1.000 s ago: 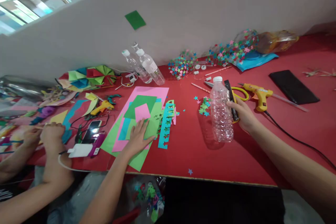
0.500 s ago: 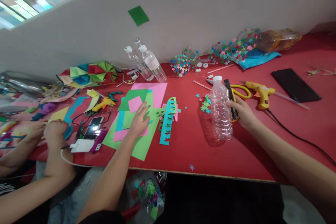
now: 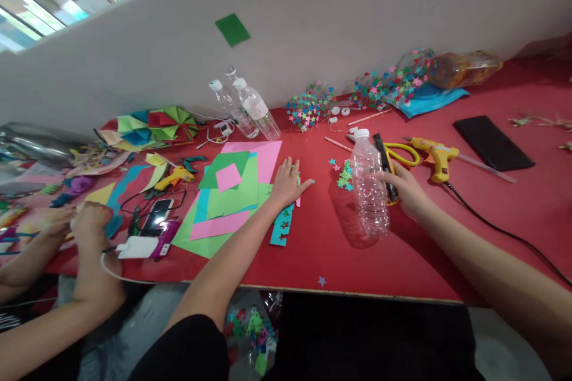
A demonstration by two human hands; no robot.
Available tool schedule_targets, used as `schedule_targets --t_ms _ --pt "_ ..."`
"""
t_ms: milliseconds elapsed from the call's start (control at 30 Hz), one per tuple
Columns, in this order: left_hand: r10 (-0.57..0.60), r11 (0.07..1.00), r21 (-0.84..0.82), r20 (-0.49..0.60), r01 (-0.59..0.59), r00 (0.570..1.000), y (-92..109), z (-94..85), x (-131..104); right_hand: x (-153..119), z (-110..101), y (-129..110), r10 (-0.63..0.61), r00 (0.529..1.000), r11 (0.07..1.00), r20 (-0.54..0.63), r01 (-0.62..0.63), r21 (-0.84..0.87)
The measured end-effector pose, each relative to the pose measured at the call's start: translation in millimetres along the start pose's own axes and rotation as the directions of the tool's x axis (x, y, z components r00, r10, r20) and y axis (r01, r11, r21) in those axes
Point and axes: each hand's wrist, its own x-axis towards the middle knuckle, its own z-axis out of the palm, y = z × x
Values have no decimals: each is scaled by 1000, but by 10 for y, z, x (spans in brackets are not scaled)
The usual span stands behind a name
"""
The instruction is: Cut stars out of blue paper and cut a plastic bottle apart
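Observation:
My right hand (image 3: 407,191) is closed around a black-and-yellow box cutter (image 3: 385,162), its thumb reaching the side of a clear plastic bottle (image 3: 370,193). The bottle has a white cap and stands tilted slightly; whether my fingers also touch it I cannot tell. My left hand (image 3: 286,181) lies flat, thumb out, over the punched paper strips and hides most of them. Below the hand a blue strip with star-shaped holes (image 3: 282,227) sticks out. Small cut stars (image 3: 344,175) lie in a pile left of the bottle.
Left are coloured paper sheets (image 3: 221,226) and a co-worker's hands (image 3: 92,218). Bottles (image 3: 260,112) and star-covered decorations (image 3: 308,108) stand along the wall. A yellow glue gun (image 3: 440,158), its cord, and a black phone (image 3: 494,143) lie right.
My left hand has moved right, from the coloured sheets onto the punched strips, and its thumb has spread. My right hand still holds the box cutter beside the bottle.

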Motion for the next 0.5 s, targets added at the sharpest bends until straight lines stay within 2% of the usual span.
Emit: schedule_targets --t_ms 100,233,333,500 --pt "96 995 2 12 -96 995 71 47 -206 -4 -2 8 7 1000 1000 24 -7 2" --pt "181 984 -8 25 -180 983 69 72 -672 -22 8 20 -19 998 1000 56 18 7" --pt "229 973 -13 34 -229 973 -24 34 -1152 -49 26 14 -25 997 1000 78 24 15" --pt "281 958 36 81 -284 956 -254 -97 -2095 -78 67 32 -6 994 1000 105 5 3"
